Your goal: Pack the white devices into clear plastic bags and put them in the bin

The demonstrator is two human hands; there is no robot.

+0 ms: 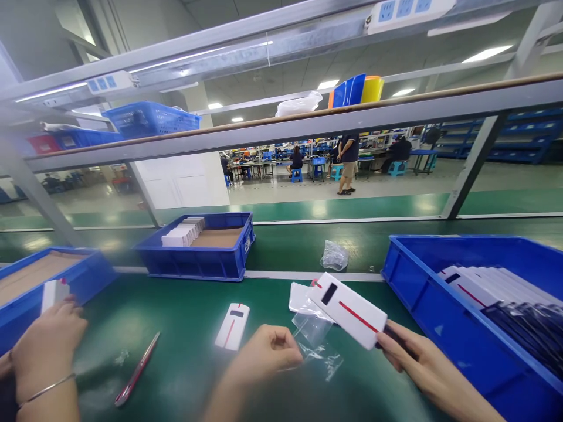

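My right hand grips one end of a flat white device with a dark window and a red stripe, holding it tilted above the bench. Something dark shows between its fingers. My left hand is closed in a pinch beside crumpled clear plastic film; whether it grips the film is unclear. Clear bags and a white piece lie partly behind the held device. Another white device rests flat left of my left hand.
A co-worker's hand holds a white piece by the left blue bin. A red pen lies nearby. Blue bins stand at the back and right, both holding white items. A crumpled clear bag sits behind.
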